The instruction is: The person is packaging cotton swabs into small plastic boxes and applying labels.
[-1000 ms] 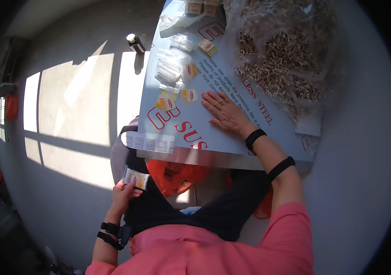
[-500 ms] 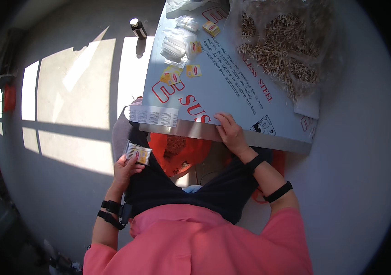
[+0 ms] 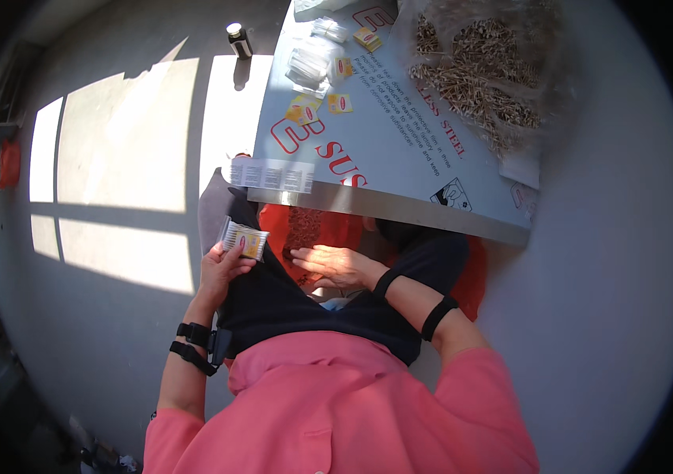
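Observation:
Over my left thigh, my left hand (image 3: 223, 270) grips a small clear packet of cotton swabs (image 3: 243, 240) with a yellow card inside. My right hand (image 3: 335, 266) hovers above my lap, palm down, fingers stretched out and holding nothing. Under it and past its fingertips lies a red bag (image 3: 275, 227) between my legs, with small brown bits inside. On the tabletop (image 3: 400, 170) are yellow cards (image 3: 340, 103), clear packets of white sticks (image 3: 309, 65) and a printed white strip (image 3: 271, 174) at the near left corner.
A big clear plastic bag of loose brown sticks with pale tips (image 3: 483, 67) covers the far right of the table. A dark bottle with a white cap (image 3: 238, 41) stands on the floor to the left. The table's metal front edge (image 3: 431, 221) runs above my knees.
My right hand has left the table's front edge and come down and left over my lap, near the red bag. My left hand keeps hold of the cotton swab packet. The view has shifted slightly.

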Action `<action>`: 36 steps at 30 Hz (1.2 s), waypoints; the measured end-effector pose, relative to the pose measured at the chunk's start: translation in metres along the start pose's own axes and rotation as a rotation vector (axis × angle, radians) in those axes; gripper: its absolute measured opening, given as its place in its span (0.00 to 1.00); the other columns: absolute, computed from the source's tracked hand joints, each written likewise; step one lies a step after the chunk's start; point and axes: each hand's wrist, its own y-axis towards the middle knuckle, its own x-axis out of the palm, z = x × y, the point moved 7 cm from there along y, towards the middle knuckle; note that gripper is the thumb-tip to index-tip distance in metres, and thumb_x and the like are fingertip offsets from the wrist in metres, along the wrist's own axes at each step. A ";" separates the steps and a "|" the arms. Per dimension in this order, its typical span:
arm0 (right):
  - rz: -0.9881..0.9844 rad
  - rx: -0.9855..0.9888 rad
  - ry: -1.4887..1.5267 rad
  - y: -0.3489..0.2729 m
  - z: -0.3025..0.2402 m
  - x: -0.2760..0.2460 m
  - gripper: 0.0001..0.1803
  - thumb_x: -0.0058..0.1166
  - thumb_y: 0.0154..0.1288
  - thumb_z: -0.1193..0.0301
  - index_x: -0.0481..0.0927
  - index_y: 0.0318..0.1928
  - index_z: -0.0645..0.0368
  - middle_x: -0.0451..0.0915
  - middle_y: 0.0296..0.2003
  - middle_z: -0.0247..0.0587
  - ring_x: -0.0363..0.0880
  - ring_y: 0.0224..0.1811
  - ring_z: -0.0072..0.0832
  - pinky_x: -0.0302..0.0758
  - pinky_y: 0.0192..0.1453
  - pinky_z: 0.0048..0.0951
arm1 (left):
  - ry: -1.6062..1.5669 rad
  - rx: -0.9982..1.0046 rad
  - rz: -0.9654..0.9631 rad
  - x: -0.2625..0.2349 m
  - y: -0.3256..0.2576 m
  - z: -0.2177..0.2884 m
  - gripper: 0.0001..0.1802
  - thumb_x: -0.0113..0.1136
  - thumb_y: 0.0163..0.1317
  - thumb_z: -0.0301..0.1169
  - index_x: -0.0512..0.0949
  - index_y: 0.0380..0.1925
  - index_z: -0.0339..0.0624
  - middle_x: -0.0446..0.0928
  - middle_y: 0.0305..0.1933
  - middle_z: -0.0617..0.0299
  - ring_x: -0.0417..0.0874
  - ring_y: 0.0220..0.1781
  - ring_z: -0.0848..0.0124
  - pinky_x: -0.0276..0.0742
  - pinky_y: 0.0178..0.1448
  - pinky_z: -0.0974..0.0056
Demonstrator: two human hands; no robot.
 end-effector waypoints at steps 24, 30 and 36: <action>0.903 0.784 -0.412 -0.115 0.076 -0.145 0.38 0.46 0.68 0.59 0.47 0.69 0.65 0.46 0.70 0.55 0.42 0.73 0.48 0.39 0.75 0.47 | 0.043 -0.018 0.024 -0.019 -0.003 -0.009 0.14 0.56 0.65 0.37 0.73 0.44 0.39 0.81 0.35 0.59 0.84 0.31 0.75 0.80 0.33 0.76; 1.147 1.805 -0.568 -0.239 0.152 -0.166 0.43 0.42 0.67 0.50 0.48 0.67 0.74 0.45 0.70 0.61 0.37 0.74 0.48 0.36 0.74 0.49 | 0.031 -0.069 0.009 -0.012 0.004 -0.009 0.15 0.57 0.65 0.38 0.73 0.44 0.38 0.81 0.35 0.59 0.84 0.30 0.75 0.80 0.31 0.76; 0.796 1.191 -0.689 -0.155 0.163 -0.193 0.48 0.47 0.62 0.47 0.48 0.67 0.73 0.43 0.70 0.58 0.36 0.74 0.47 0.35 0.75 0.48 | 0.065 -0.118 0.028 -0.012 0.003 -0.003 0.15 0.55 0.66 0.38 0.72 0.45 0.38 0.81 0.35 0.58 0.84 0.30 0.74 0.80 0.32 0.75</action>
